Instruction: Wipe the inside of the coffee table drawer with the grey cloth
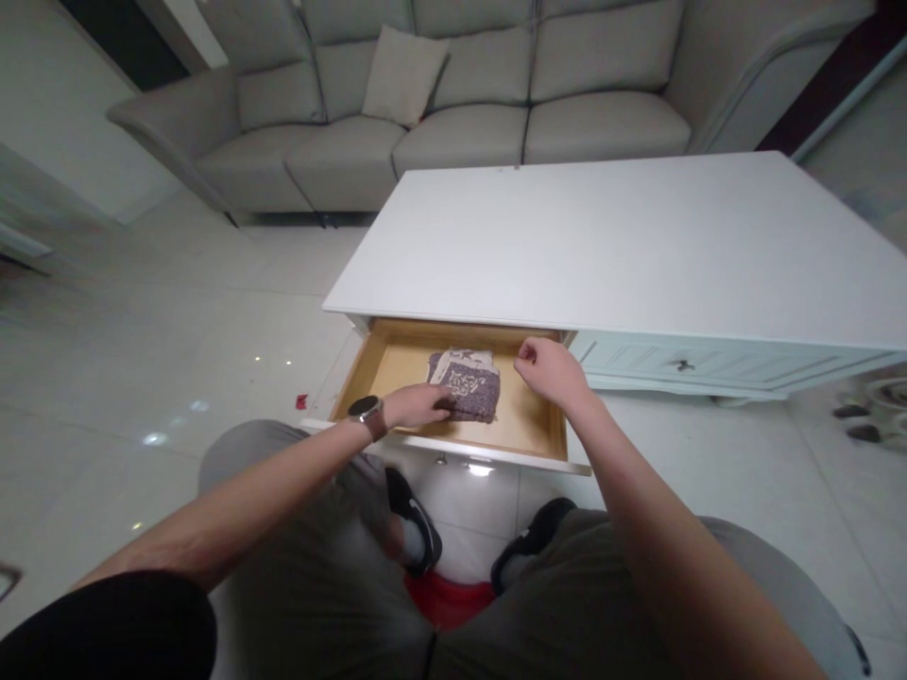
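Partly, the left hand (415, 406) hid the folded purple cloth (473, 382) in the open drawer (528, 425); the cloth's pale part faced the sofa (468, 142), its long axis unclear. The left fingers reached rightward, pinching or not I couldn't tell; the right hand (549, 368) curled above the drawer's right side, its closure unclear.

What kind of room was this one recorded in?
Most likely a home living room: a long grey sofa with a loose cushion faces a low white table with drawers, on a glossy tiled floor.
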A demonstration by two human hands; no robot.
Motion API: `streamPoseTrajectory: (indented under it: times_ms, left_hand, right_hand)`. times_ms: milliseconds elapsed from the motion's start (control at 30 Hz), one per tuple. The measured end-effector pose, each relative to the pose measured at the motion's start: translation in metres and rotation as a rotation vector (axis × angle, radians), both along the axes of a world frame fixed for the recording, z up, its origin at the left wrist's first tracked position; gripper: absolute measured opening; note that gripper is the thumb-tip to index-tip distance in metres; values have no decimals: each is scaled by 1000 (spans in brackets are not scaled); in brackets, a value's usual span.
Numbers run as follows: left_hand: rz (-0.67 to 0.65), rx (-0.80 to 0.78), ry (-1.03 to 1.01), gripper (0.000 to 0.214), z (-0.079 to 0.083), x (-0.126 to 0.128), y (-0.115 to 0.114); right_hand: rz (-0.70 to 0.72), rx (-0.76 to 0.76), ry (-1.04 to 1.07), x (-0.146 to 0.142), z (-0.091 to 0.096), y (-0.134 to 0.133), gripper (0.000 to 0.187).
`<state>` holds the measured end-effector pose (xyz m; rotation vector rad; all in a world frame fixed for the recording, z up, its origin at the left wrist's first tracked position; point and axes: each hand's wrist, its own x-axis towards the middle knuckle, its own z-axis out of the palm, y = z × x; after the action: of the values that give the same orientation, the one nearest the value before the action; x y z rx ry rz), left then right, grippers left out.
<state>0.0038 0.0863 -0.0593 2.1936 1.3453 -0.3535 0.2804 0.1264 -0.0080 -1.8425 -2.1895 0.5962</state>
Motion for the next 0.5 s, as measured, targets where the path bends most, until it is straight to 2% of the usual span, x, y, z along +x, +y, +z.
streamPoseTrajectory:
  times_ms: [100, 267, 500]
  left_hand:
    - [-5, -65, 17, 26, 12, -27, -11]
    - [82, -33, 74, 24, 36, -69, -39]
    - [158, 44, 112, 27, 65, -104, -92]
  right_hand:
    - [39, -4, -19, -4, -1, 1, 20]
    - [111, -31, -75, -15, 0, 2, 22]
    - [290, -57, -183, -39, -1, -10, 29]
